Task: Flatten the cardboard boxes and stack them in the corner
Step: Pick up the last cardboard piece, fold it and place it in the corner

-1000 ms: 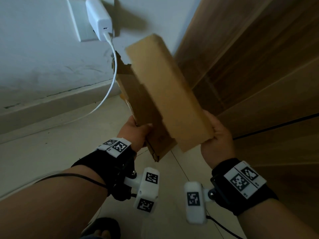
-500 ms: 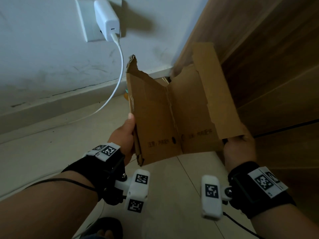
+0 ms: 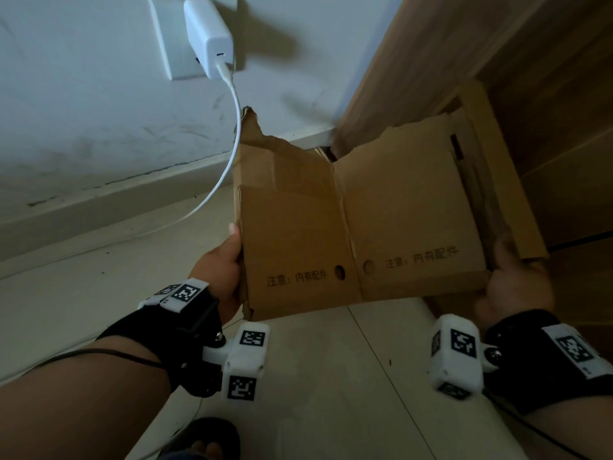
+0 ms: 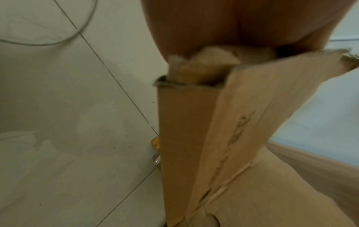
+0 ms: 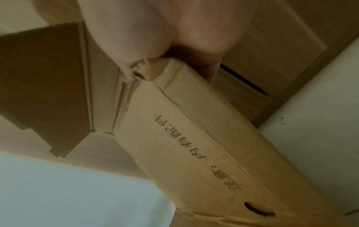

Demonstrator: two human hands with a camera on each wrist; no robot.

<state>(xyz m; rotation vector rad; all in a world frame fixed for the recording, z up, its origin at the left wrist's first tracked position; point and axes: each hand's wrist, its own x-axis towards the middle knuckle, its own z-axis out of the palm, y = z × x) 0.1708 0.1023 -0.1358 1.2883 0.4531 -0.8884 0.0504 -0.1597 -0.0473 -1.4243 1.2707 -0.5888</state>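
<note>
A torn brown cardboard box (image 3: 358, 220) is spread open in front of me, held above the floor near the room's corner. It has printed characters and two round holes near its lower edge. My left hand (image 3: 222, 270) grips its left edge, thumb on the front. My right hand (image 3: 517, 283) grips its lower right corner beside a folded flap. The left wrist view shows the cardboard (image 4: 204, 138) running away from the palm. In the right wrist view the printed panel (image 5: 194, 138) lies under the hand; the fingers behind it are hidden.
A white charger (image 3: 207, 34) sits in a wall socket and its cable (image 3: 229, 154) hangs down just left of the box. A wooden door (image 3: 497, 78) stands to the right. Pale floor tiles (image 3: 315, 393) lie below, with my foot (image 3: 199, 443) at the bottom edge.
The box was folded up in both hands; my hands have moved apart and spread it open wide, its inner printed side now facing me.
</note>
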